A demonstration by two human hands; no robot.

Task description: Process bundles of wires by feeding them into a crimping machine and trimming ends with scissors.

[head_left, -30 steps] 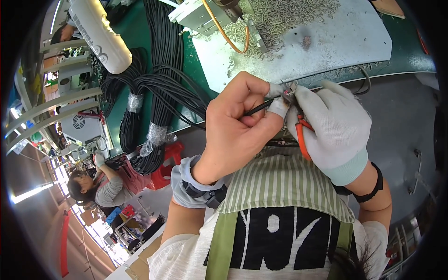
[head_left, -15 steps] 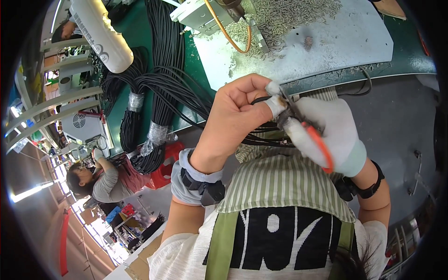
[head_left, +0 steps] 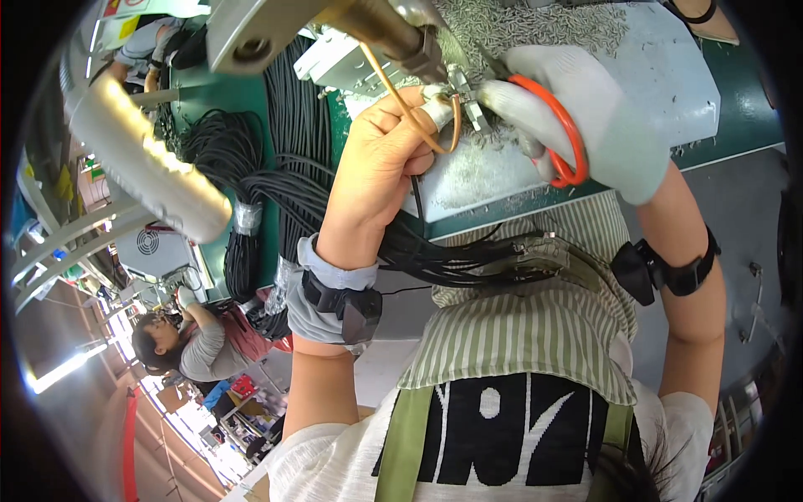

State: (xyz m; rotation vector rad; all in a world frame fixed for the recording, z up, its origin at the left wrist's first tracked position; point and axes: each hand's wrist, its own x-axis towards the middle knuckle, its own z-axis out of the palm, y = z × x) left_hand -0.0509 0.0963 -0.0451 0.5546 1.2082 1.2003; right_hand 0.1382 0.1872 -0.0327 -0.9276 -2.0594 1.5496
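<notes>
Two hands meet near the top of the view, above a pale grey tray (head_left: 669, 92). The left hand (head_left: 376, 167) is bare and closed in a fist around a black cable (head_left: 416, 197); its fingertip, wrapped in pale tape, presses at the cable end (head_left: 458, 88). This end is very small and partly covered by the fingers, so I cannot tell what sits on it. The right hand (head_left: 585, 117) wears a light grey glove and grips a small cutting tool with orange handles (head_left: 565, 134). The metal tip of the tool touches the cable end, but whether it is closed on it is hard to make out.

A thin orange wire (head_left: 401, 100) crosses in front of the left hand and runs up to a metal machine part (head_left: 335, 25), which is blurred and cut off by the upper edge. It hides part of the tray. Many small metal pieces (head_left: 535, 25) lie in a heap on the tray behind the hands.

Below the hands, a bundle of black cables (head_left: 468, 255) passes over the striped apron (head_left: 519, 335). More black cable coils (head_left: 276, 167) lie on the green table (head_left: 736, 100) to the left. Another person (head_left: 192, 347) sits far at the lower left, small and unclear
</notes>
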